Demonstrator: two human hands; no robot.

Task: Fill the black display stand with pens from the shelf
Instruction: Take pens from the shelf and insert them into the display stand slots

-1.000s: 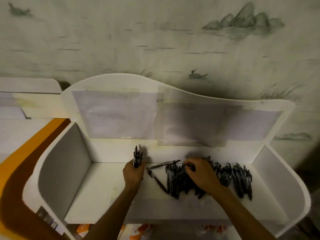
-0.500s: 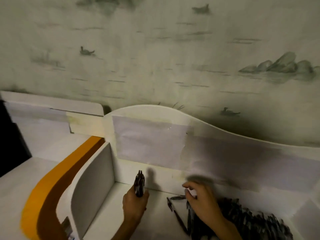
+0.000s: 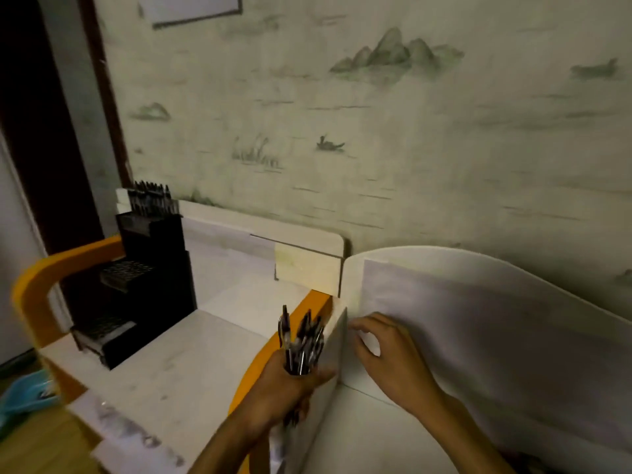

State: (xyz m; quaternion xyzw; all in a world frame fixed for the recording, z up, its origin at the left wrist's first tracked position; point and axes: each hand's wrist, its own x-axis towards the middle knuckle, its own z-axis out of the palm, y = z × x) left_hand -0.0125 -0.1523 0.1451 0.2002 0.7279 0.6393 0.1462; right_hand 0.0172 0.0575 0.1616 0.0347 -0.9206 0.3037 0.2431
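At the left wall of the shelf [image 3: 338,350], we are holding a bundle of pens [image 3: 301,343] in our left hand [image 3: 284,391]. The fingers are wrapping tightly around the lower part of the bundle, and the pen tips are pointing up and fanning out a little. Our right hand [image 3: 390,357] is hovering inside the shelf, just beside that wall; its fingers are loosely curled and it is grasping nothing.

The stand [image 3: 136,289] is sitting well apart to the left, on the white counter [image 3: 178,364], close to the wallpapered wall [image 3: 376,131]. It is built in steps. The top step is already carrying a row of upright pens [image 3: 150,200], while the lower steps are showing grids of holes that look unfilled, though the picture is dark there and we cannot tell this for certain.

We are judging that the collecting step is finished for this handful, and that the carrying step is now in hand. The task is looking far from complete. The next move is calling for bringing the bundle across the counter to the stand, then taking pens one at a time with the free hand and setting each upright in a hole. The bundle is loose at the top, so a firm grip is needed on the way.
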